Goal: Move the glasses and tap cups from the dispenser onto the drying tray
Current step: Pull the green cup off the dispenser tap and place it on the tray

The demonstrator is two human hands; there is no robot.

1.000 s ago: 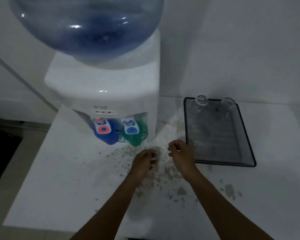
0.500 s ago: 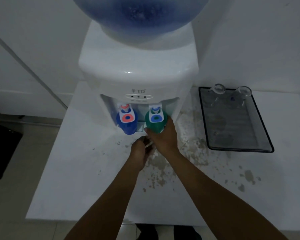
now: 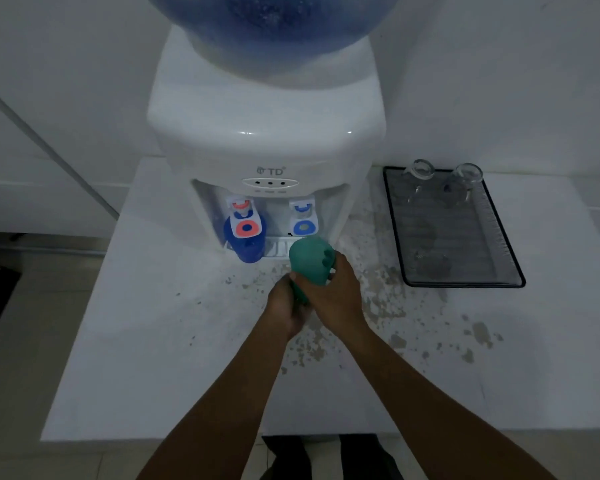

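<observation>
A green cup (image 3: 309,261) is held in front of the white water dispenser (image 3: 267,140), just off its drip grate and below the blue tap (image 3: 302,220). My right hand (image 3: 336,292) wraps its side and my left hand (image 3: 284,306) grips its lower end. A blue cup (image 3: 246,242) still sits under the red tap (image 3: 245,221). On the far end of the black mesh drying tray (image 3: 506,251) stand two clear glasses (image 3: 418,174) (image 3: 465,180).
The dispenser carries a large blue water bottle (image 3: 274,26) and stands on a white counter (image 3: 153,334) with flaked, stained patches. A white wall runs behind. The counter's left edge drops to a tiled floor (image 3: 25,323).
My right hand reached the green cup under the blue tap and pulled it off toward me; my left hand came up and took hold of its lower end. The view shifted closer to the dispenser.
</observation>
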